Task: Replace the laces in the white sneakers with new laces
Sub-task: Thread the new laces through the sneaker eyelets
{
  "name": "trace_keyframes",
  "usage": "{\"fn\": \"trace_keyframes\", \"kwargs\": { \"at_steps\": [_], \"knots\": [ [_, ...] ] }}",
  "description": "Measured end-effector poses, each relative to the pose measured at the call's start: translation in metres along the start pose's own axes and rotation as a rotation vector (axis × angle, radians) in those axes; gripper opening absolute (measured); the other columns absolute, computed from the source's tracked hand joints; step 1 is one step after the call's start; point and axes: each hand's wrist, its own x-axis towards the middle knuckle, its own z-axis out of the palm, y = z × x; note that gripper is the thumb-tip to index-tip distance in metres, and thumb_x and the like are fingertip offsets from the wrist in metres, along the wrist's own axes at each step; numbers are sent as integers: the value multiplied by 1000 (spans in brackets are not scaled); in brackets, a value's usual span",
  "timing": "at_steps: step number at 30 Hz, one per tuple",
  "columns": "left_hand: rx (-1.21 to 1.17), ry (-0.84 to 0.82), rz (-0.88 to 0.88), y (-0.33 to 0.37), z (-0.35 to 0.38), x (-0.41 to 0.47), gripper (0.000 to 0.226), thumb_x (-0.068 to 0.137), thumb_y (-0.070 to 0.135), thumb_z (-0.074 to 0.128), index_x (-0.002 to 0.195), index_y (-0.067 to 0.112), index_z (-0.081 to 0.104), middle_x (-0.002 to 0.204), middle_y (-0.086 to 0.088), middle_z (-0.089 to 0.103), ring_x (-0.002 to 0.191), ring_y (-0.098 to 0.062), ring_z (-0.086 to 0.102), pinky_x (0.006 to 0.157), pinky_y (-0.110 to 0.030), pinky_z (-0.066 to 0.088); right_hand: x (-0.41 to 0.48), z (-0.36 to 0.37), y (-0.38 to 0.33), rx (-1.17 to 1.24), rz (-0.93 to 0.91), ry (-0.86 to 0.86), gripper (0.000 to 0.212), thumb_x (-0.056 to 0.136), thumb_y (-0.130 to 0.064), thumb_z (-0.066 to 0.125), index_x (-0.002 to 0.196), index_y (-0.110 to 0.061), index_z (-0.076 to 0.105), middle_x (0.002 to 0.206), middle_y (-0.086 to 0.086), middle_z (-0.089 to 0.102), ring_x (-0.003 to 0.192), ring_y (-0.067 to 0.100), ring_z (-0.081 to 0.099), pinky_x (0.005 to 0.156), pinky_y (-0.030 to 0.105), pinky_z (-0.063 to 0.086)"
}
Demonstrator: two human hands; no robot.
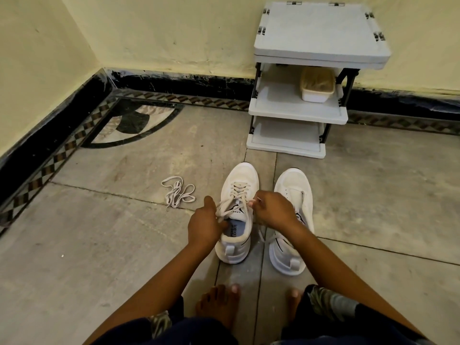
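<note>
Two white sneakers stand side by side on the floor, toes pointing away from me. The left sneaker [239, 180] has a pale lace [237, 192] threaded through its eyelets. My left hand [202, 225] grips one end of that lace beside the shoe's opening. My right hand [270, 210] pinches the other end above the tongue. The right sneaker [295, 185] shows no lace across its front, and my right wrist covers part of it. A loose lace [178, 191] lies tangled on the floor left of the shoes.
A grey plastic shoe rack [298, 110] stands against the far wall, with a white container [317, 87] on its middle shelf. My bare feet [219, 305] rest on the stone floor just behind the sneakers. The wall corner is at the far left.
</note>
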Motion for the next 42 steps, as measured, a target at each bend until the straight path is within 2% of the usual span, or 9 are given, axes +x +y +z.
{"fn": "trace_keyframes", "kwargs": {
  "at_steps": [4, 7, 10, 13, 22, 28, 33, 39, 42],
  "knots": [
    [-24, 2, -8, -3, 0, 0, 43, 75, 23, 71, 94, 13, 34, 87, -12, 63, 75, -32, 60, 53, -30, 33, 4, -46, -7, 672, 116, 237, 16, 93, -12, 52, 81, -17, 62, 76, -7, 58, 71, 11, 50, 57, 16, 41],
    [-32, -7, -10, -2, 0, -1, 46, 75, 24, 72, 100, 12, 36, 88, -11, 64, 77, -31, 62, 56, -30, 37, 5, -86, -11, 1030, 186, 435, 23, 96, -17, 47, 76, -17, 60, 90, 1, 55, 73, 9, 48, 50, 13, 42],
    [88, -40, 42, 1, -1, 1, 44, 77, 32, 69, 105, 15, 40, 91, -7, 64, 81, -27, 61, 56, -30, 39, -1, -83, -18, 1050, 195, 325, 26, 98, -15, 40, 85, -9, 62, 97, 2, 59, 85, 8, 53, 65, 18, 40],
    [133, -31, 117, 5, -7, 9, 38, 79, 39, 66, 106, 18, 50, 99, -1, 63, 89, -22, 59, 61, -30, 40, -12, -65, -28, 1189, 206, 128, 33, 99, -14, 38, 68, -11, 50, 69, 3, 64, 64, 12, 62, 63, 18, 52],
    [158, -63, 193, 6, -13, 17, 29, 85, 32, 63, 108, 14, 59, 101, -10, 67, 90, -27, 61, 68, -33, 44, -18, -59, -21, 1053, 351, -288, 37, 90, -15, 42, 53, -12, 41, 41, 0, 40, 37, 14, 40, 48, 25, 46],
    [89, -189, 145, 7, -23, 25, 35, 77, 32, 73, 104, 15, 59, 99, -6, 68, 90, -24, 62, 70, -31, 45, -12, -47, -15, 31, 54, -357, 19, 84, -14, 58, 93, -5, 72, 97, 12, 70, 84, 17, 60, 75, 27, 45],
    [81, -258, 154, 7, -30, 32, 39, 73, 34, 77, 103, 16, 60, 97, -4, 68, 91, -20, 60, 68, -27, 40, 6, -14, -12, 74, 118, -98, 47, 87, -7, 54, 133, -10, 49, 130, 12, 56, 119, 29, 52, 96, 31, 42],
    [53, -227, 173, 3, -25, 30, 35, 75, 32, 76, 102, 15, 60, 95, -5, 68, 86, -21, 61, 64, -25, 38, 19, 2, -8, 133, 133, -52, 40, 84, -13, 59, 123, -17, 50, 101, 6, 64, 96, 25, 59, 75, 29, 45],
    [45, -249, 163, 2, -27, 32, 37, 73, 35, 77, 101, 16, 60, 94, -2, 67, 88, -20, 61, 66, -26, 39, 25, -20, -14, 610, 278, -65, 18, 84, -7, 52, 100, -15, 51, 79, 1, 53, 69, 16, 51, 57, 24, 37]
  ]
}}
